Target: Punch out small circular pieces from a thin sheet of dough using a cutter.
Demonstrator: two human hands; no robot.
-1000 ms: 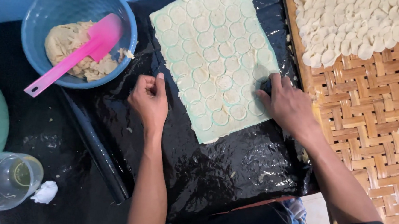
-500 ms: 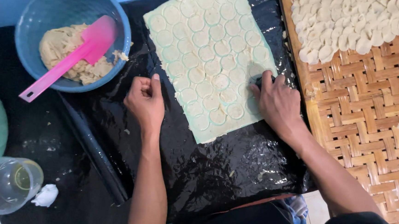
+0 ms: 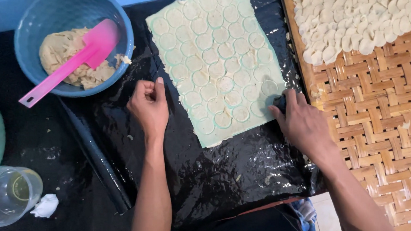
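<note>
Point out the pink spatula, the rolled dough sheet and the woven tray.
pink spatula (image 3: pixel 98 40), head view, on its blade, in the blue bowl.
rolled dough sheet (image 3: pixel 214 54), head view, on its middle, among the cut rounds.
woven tray (image 3: pixel 386 122), head view, on bare weave.

Two bare forearms, no rings or watch; dark sleeve edge at the right arm, dark clothing below

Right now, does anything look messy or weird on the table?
A little. Small dough crumbs sit on the rim of the blue bowl, and pale specks dot the shiny black sheet near the left hand. A crumpled white wad lies beside the clear cup. The dough sheet looks tidy.
</note>
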